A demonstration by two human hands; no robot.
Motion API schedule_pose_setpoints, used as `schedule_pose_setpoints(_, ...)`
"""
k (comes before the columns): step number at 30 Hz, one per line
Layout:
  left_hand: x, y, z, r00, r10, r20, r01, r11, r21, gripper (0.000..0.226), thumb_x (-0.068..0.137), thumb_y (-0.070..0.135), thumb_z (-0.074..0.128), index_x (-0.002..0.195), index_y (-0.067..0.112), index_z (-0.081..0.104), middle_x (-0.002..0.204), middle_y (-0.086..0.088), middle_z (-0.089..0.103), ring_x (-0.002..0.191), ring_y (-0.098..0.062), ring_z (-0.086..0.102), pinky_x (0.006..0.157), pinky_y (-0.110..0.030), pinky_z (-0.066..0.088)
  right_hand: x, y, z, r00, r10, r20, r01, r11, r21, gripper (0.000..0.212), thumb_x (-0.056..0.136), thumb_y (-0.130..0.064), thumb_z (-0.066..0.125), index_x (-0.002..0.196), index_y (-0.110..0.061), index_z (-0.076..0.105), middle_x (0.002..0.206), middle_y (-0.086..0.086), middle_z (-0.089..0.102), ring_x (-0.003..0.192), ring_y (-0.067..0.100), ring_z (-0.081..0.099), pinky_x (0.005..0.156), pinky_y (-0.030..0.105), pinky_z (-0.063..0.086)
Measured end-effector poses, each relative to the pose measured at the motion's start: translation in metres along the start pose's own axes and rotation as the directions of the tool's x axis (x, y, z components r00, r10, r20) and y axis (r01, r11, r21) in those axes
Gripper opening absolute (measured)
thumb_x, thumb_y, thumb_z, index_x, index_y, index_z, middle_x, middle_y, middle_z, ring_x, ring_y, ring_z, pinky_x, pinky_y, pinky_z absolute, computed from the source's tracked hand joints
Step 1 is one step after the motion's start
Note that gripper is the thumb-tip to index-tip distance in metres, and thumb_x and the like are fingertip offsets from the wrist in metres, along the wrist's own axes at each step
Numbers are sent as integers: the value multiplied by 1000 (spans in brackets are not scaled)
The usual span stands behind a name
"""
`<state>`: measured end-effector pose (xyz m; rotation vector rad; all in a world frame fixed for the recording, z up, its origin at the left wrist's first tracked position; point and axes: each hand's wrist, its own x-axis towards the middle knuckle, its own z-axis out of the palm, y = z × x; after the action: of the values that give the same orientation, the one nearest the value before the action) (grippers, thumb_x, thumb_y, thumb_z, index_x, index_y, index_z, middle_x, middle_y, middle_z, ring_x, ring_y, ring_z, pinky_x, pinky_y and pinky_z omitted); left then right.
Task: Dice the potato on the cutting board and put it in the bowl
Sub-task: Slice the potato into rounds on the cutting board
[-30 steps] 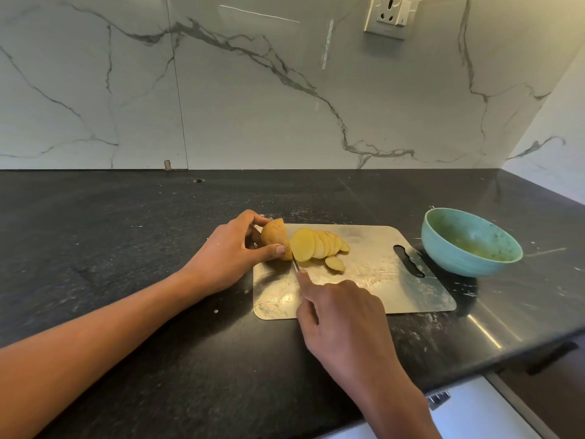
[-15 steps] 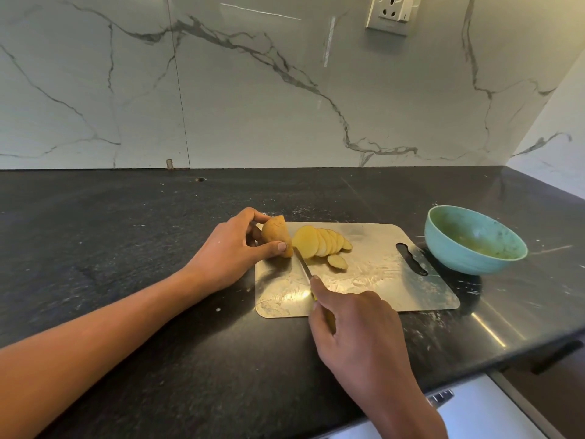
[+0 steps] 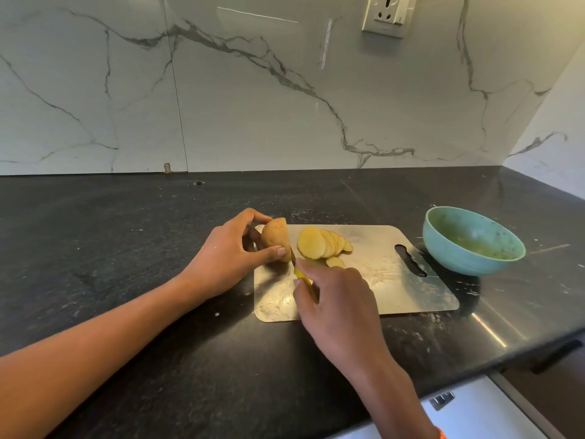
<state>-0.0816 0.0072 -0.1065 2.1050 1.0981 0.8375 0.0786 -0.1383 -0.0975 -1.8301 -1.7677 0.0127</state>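
An unpeeled potato piece (image 3: 274, 237) stands at the far left corner of the steel cutting board (image 3: 399, 280). My left hand (image 3: 229, 251) grips it, thumb on its near side and fingers over the top. Just right of it, several round potato slices (image 3: 319, 243) lean against one another in a row. My right hand (image 3: 335, 301) holds a knife with a yellow handle (image 3: 302, 277); its blade sits at the cut face of the potato and is mostly hidden. A teal bowl (image 3: 468, 243) stands on the counter right of the board.
The board lies on a black stone counter (image 3: 126, 248) whose front edge runs lower right. A marble backsplash rises behind, with a wall socket (image 3: 387, 15) upper right. A white drawer front (image 3: 468, 410) shows below the counter.
My right hand has pushed the knife forward toward the potato, so less blade shows than half a second ago. My left hand and the potato piece have stayed put.
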Motion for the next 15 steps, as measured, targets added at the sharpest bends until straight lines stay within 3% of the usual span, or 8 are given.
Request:
schedule_pose_setpoints(6, 3, -2, 3, 999, 35, 40, -37, 998, 42, 77, 77, 73, 61, 144, 39, 47, 114, 14, 66, 94, -4, 66, 89, -30, 56, 6, 5, 1, 1000, 23, 21, -24, 998, 52, 41, 102, -41, 58, 142, -36, 58, 106, -16, 75, 62, -5, 46, 56, 10, 27)
schedule_pose_setpoints(10, 3, -1, 3, 997, 33, 63, -35, 999, 33, 75, 79, 71, 59, 146, 41, 46, 119, 13, 63, 100, -5, 63, 91, -28, 52, 7, 7, 1, 999, 31, -36, -28, 998, 55, 41, 102, -42, 57, 142, -37, 57, 105, -16, 76, 66, -2, 52, 59, 11, 29)
schedule_pose_setpoints(15, 4, -2, 2, 999, 24, 47, -24, 1000, -8, 70, 79, 70, 64, 141, 40, 50, 115, 14, 65, 98, -6, 65, 86, -25, 51, 3, -8, -1, 980, 10, -200, -25, 997, -76, 41, 98, -31, 65, 139, -25, 64, 61, -14, 61, 50, 5, 44, 50, 13, 23)
